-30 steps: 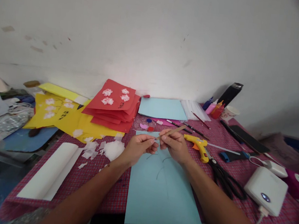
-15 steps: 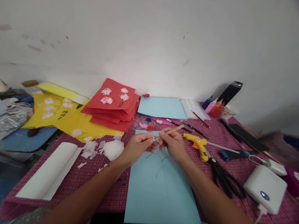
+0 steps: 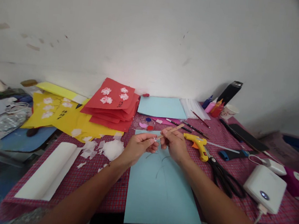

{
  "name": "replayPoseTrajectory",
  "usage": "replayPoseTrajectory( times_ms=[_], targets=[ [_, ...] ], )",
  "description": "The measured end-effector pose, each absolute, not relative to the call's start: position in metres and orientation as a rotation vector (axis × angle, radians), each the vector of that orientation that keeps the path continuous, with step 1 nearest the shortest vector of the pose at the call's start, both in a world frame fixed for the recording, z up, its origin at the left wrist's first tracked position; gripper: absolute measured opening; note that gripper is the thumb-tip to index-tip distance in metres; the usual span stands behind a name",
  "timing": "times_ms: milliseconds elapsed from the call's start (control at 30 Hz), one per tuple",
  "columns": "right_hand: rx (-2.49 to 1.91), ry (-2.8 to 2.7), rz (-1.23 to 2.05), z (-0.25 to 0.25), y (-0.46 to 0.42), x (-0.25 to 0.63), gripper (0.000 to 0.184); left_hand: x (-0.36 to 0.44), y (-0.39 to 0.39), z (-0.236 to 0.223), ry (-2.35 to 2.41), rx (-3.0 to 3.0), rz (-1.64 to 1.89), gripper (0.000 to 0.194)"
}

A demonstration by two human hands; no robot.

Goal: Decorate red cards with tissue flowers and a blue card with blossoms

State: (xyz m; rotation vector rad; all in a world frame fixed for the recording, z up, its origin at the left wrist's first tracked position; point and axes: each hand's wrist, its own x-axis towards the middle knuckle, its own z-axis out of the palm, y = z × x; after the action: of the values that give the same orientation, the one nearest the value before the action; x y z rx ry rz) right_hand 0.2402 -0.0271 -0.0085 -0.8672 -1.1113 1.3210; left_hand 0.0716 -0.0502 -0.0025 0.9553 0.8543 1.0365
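Pinched between the fingers of my left hand [image 3: 140,147] is a small pale scrap of paper [image 3: 155,139], mostly covered by the fingertips. My right hand [image 3: 174,143] is closed on a flat wooden stick [image 3: 177,127], whose lower end points at the scrap. Both hands are over the top part of a light blue sheet [image 3: 161,199] with a few thin dark curved lines drawn on it. To the left of my left forearm lie torn pieces of white tissue paper [image 3: 113,149]. A yellow glue gun [image 3: 199,145] rests just right of my right hand.
Red sheets with pink-white flowers [image 3: 116,96] and yellow sheets [image 3: 68,117] lie at the left. Black scissors [image 3: 224,175], a white power bank [image 3: 264,190] and a utility knife [image 3: 232,155] are on the right. Paint bottles [image 3: 211,106] and a black flask [image 3: 230,92] stand behind.
My right hand has shifted slightly right, away from my left fingertips, so more of the stick's lower end shows. The left hand keeps its pinch and has barely moved.
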Motion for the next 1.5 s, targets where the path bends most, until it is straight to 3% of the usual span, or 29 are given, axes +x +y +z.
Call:
replayPoseTrajectory(
  times_ms=[767, 1133, 1500],
  targets=[
    [-0.822, -0.907, 1.199, 0.002, -0.028, 0.242, 0.017, 0.070, -0.048, 0.021, 0.894, 1.031, 0.966, 0.025],
    [-0.736, -0.799, 1.249, 0.009, -0.032, 0.240, 0.013, 0.070, -0.054, 0.041, 0.947, 1.081, 0.920, 0.034],
    [-0.684, -0.991, 1.347, 0.007, -0.036, 0.236, 0.028, 0.060, -0.055, 0.043, 1.011, 1.141, 0.907, 0.033]
  ],
)
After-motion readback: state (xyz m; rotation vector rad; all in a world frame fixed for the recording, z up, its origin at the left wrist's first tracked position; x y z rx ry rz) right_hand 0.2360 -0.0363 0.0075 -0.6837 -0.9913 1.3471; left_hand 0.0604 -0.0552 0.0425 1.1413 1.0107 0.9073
